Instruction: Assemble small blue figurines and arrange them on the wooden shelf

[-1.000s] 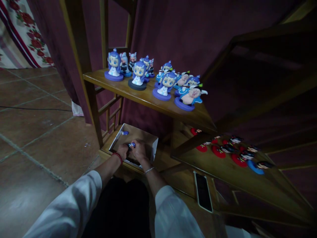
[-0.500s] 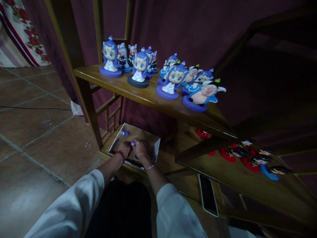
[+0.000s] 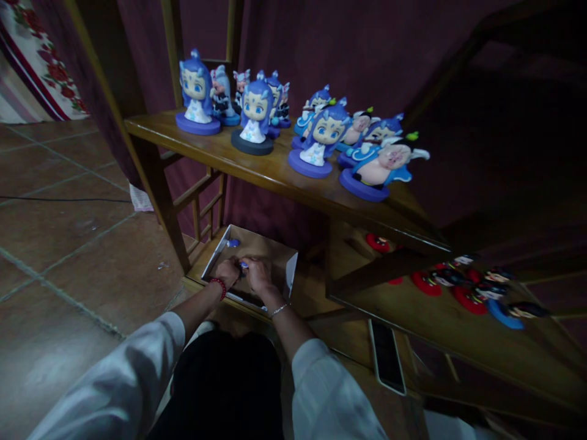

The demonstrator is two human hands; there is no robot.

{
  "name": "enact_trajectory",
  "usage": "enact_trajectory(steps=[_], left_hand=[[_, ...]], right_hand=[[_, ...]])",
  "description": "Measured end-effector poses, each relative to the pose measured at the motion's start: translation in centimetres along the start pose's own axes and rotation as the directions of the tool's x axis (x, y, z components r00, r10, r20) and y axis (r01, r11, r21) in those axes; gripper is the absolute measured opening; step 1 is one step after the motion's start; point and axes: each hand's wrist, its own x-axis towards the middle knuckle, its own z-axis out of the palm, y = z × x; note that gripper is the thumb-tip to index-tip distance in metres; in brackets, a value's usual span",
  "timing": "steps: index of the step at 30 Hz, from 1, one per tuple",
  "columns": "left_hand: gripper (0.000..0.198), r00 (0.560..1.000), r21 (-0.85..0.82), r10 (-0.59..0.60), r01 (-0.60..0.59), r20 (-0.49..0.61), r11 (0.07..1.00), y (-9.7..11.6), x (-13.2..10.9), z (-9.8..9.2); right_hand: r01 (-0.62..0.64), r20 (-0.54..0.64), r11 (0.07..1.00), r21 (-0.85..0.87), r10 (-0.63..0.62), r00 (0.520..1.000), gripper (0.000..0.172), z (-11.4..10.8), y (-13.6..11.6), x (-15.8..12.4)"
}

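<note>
My left hand (image 3: 228,271) and my right hand (image 3: 258,275) are down inside an open cardboard box (image 3: 288,267) on the lowest shelf. Both are closed round a small blue figurine (image 3: 243,265) held between them. A red bead bracelet sits on my left wrist and a thin silver one on my right. Another small blue piece (image 3: 233,243) lies at the box's far left corner.
The upper wooden shelf (image 3: 275,177) carries several blue-haired figurines on round bases. A lower shelf to the right (image 3: 431,318) holds several figurines on red and blue bases. A phone (image 3: 386,356) lies on the bottom shelf. Tiled floor spreads to the left.
My head has shifted, so the upper shelf and figurines look nearer and larger. Both hands have stayed in the box on the small blue figurine.
</note>
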Motion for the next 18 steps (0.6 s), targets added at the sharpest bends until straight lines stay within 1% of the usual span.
enact_trajectory(steps=[3, 6, 10, 13, 16, 18], left_hand=[[0.024, 0.999, 0.077, -0.022, 0.026, -0.048, 0.997, 0.2, -0.4, -0.3], [0.031, 0.998, 0.104, 0.043, -0.037, -0.053, 0.994, 0.2, -1.0, -0.8], [0.035, 0.99, 0.081, 0.14, -0.138, -0.021, 0.987, -0.1, -1.4, -1.6], [0.036, 0.984, 0.049, 0.179, -0.179, -0.002, 0.983, -0.5, -1.2, -1.9], [0.044, 0.977, 0.014, 0.213, -0.213, -0.001, 0.977, -0.8, -0.8, -1.9], [0.047, 0.966, -0.006, 0.259, -0.259, -0.002, 0.966, -0.8, -0.6, -1.9]], right_hand=[[0.018, 0.003, 1.0, 0.016, -0.018, 1.0, 0.038, 0.5, 0.5, 0.1], [0.02, 0.023, 1.0, 0.01, -0.02, 1.0, 0.038, 0.7, 0.7, 0.1], [0.036, 0.049, 0.999, -0.038, -0.034, 0.998, 0.036, 0.5, 0.4, -0.1], [0.043, 0.049, 0.99, -0.132, -0.037, 0.998, 0.035, 0.3, 0.1, -0.4], [0.102, 0.041, 0.972, -0.213, -0.095, 0.995, 0.038, 0.3, -0.1, -0.7], [0.14, 0.035, 0.96, -0.24, -0.136, 0.99, 0.039, 0.3, -0.2, -0.8]])
